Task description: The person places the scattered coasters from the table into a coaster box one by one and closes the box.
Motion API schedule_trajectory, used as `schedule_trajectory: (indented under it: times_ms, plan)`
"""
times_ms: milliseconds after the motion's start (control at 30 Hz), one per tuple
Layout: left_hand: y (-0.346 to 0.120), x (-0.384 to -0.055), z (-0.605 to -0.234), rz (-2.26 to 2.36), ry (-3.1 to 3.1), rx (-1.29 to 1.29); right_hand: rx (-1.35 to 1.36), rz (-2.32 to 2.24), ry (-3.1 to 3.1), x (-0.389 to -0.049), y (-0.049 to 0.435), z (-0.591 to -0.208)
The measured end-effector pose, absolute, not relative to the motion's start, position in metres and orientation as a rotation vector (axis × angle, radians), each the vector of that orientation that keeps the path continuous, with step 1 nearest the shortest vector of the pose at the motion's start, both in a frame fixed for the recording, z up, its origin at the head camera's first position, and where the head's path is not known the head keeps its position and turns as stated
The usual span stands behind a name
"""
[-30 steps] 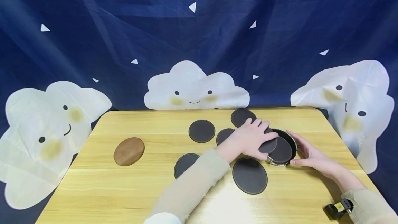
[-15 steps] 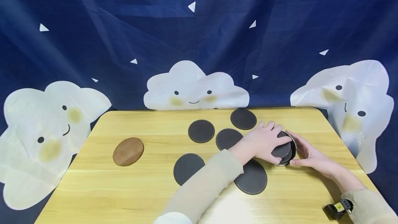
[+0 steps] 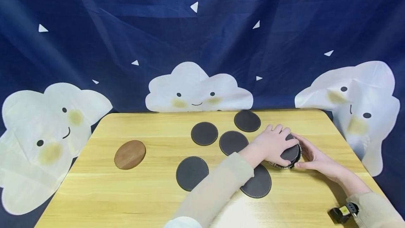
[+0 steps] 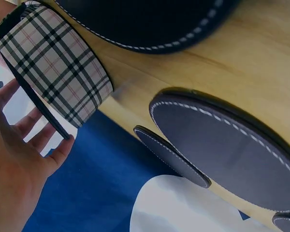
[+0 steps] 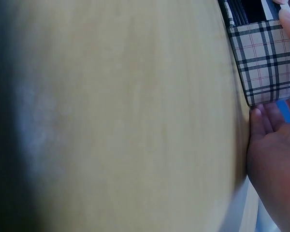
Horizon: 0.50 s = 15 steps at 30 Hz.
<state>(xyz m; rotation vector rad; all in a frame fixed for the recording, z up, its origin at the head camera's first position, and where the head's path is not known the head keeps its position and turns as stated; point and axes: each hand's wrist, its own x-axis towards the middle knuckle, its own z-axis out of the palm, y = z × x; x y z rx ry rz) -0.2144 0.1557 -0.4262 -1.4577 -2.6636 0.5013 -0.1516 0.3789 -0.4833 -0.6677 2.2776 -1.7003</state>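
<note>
My left hand (image 3: 274, 146) holds a round black stitched coaster (image 3: 291, 153) by its edge, at the mouth of a round plaid coaster holder (image 4: 58, 60). In the left wrist view, the coaster lies along the holder's open rim, with fingers spread at its edge. My right hand (image 3: 316, 159) grips the holder from the right, thumb at the near side and fingers round the far side. The right wrist view shows several dark coaster edges inside the holder, above its plaid wall (image 5: 266, 63). The left hand hides part of the holder in the head view.
Several black coasters lie on the wooden table (image 3: 126, 196): one at the back (image 3: 247, 121), others toward the middle, and a near coaster (image 3: 257, 184) partly under the left forearm. A brown wooden disc (image 3: 130, 154) lies at left. Behind hangs a blue cloud-print curtain (image 3: 158, 38).
My left hand has moved right with the coaster, from beside the holder to over its opening, and the coaster has come down to the rim. The right hand stays in place on the holder.
</note>
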Motion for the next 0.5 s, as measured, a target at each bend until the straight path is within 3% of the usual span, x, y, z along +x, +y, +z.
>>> schedule_trajectory:
  times_ms: [500]
  plan:
    - [0.1593,-0.2100,-0.4321,0.494,-2.649,-1.484,-0.685,-1.703,2.272,-0.1526,0.3798,-0.4845]
